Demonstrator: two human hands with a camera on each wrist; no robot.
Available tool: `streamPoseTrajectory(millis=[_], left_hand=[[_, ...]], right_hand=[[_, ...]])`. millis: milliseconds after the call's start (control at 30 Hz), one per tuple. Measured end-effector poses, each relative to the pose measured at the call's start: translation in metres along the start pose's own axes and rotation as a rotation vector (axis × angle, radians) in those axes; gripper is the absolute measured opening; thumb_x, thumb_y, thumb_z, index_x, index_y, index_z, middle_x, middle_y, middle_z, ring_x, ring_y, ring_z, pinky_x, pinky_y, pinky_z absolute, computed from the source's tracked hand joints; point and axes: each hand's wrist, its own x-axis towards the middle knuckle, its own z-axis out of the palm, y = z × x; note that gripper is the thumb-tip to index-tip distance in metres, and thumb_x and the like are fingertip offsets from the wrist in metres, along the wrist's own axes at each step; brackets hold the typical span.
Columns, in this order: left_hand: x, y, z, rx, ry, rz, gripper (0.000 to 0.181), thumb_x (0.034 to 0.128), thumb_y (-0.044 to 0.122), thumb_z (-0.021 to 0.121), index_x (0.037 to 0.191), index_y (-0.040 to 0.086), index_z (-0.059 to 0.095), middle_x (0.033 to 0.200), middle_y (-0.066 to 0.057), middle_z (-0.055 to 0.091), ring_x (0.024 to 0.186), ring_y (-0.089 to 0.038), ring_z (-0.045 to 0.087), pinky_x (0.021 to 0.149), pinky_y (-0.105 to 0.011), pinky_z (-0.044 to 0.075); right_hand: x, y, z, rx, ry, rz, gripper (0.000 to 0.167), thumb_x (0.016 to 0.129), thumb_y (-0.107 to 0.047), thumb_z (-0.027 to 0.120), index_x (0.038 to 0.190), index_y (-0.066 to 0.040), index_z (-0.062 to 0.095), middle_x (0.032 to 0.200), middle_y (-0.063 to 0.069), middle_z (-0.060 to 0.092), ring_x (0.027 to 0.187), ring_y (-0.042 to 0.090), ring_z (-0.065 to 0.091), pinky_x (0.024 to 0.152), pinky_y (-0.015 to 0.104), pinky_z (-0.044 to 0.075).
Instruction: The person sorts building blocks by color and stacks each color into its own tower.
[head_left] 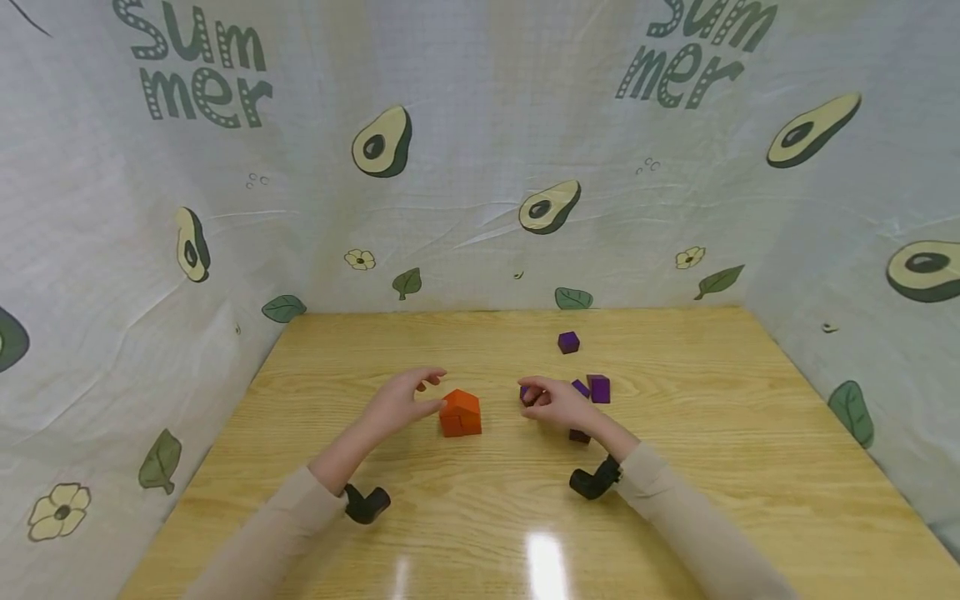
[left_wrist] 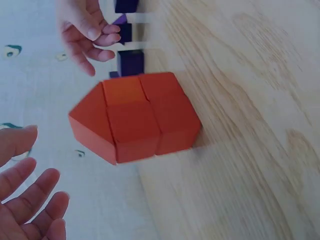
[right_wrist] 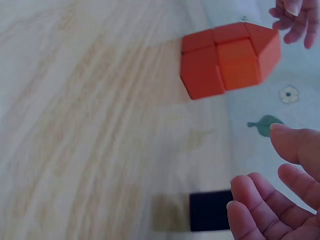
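A small house of orange-red blocks (head_left: 460,413) stands on the table between the two hands, with a triangular block (left_wrist: 92,117) as its roof. Just left of it hovers my left hand (head_left: 405,400), fingers loosely spread and holding nothing. To the house's right, my right hand (head_left: 561,403) reaches over the purple blocks with relaxed fingers. A dark purple block (right_wrist: 209,211) lies by those fingertips and is partly hidden by them; whether they touch it cannot be told. The right wrist view shows a gap between thumb and fingers.
Behind the right hand lie a purple block (head_left: 599,389) and a partly covered one (head_left: 581,387). A darker block (head_left: 580,436) sits beneath the wrist, and a purple cube (head_left: 568,342) stands farther back. Printed cloth (head_left: 465,167) encloses the wooden table (head_left: 315,358) at back and sides.
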Motion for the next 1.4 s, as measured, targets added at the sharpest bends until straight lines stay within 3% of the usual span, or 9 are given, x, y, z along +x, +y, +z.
streamPoseTrajectory(millis=[200,333,500,800,1100,1400], left_hand=[[-0.001,0.021,0.007,-0.009,0.084,0.114,0.043,0.0809,0.017,0.070,0.121,0.007,0.058,0.108,-0.007,0.063,0.093,-0.026,0.058,0.079,-0.039,0.048],[-0.001,0.036,0.017,-0.059,0.059,0.165,0.042,0.0816,0.015,0.069,0.120,0.005,0.057,0.107,-0.008,0.063,0.094,-0.026,0.058,0.082,-0.040,0.048],[0.001,0.050,0.031,-0.092,0.016,0.184,0.040,0.0831,0.016,0.067,0.121,0.006,0.057,0.104,-0.006,0.064,0.091,-0.021,0.058,0.080,-0.037,0.048],[0.013,0.064,0.061,-0.204,-0.063,0.144,0.040,0.0829,0.016,0.067,0.121,0.009,0.057,0.103,-0.006,0.064,0.088,-0.021,0.058,0.075,-0.030,0.048],[0.029,0.073,0.091,-0.277,-0.153,0.053,0.043,0.0832,0.017,0.067,0.124,0.008,0.055,0.109,-0.008,0.062,0.085,-0.016,0.054,0.069,-0.024,0.045],[0.051,0.080,0.129,-0.158,-0.178,0.038,0.046,0.0817,0.016,0.068,0.125,0.008,0.054,0.114,-0.007,0.059,0.084,-0.015,0.055,0.073,-0.024,0.046]], right_hand=[[-0.018,0.002,-0.020,-0.016,0.051,-0.005,0.049,0.084,-0.013,0.066,0.125,0.006,0.049,0.097,0.013,0.061,0.074,0.013,0.055,0.061,0.023,0.045],[-0.030,0.008,-0.027,-0.058,0.082,-0.015,0.046,0.084,-0.013,0.065,0.123,0.009,0.051,0.097,0.015,0.061,0.073,0.010,0.053,0.063,0.022,0.045],[-0.043,0.015,-0.033,-0.023,0.108,-0.013,0.045,0.084,-0.007,0.065,0.121,0.012,0.050,0.099,0.021,0.059,0.074,0.011,0.054,0.064,0.022,0.046],[-0.064,0.024,-0.039,-0.092,0.192,0.025,0.042,0.082,-0.012,0.068,0.117,0.007,0.055,0.098,0.019,0.060,0.075,0.014,0.052,0.061,0.022,0.046],[-0.075,0.033,-0.038,-0.139,0.182,0.066,0.047,0.080,-0.015,0.070,0.118,0.009,0.054,0.102,0.021,0.059,0.075,0.014,0.052,0.061,0.022,0.046],[-0.080,0.038,-0.031,-0.108,0.167,0.115,0.051,0.078,-0.013,0.072,0.120,0.009,0.053,0.098,0.014,0.059,0.069,0.010,0.050,0.057,0.022,0.043]])
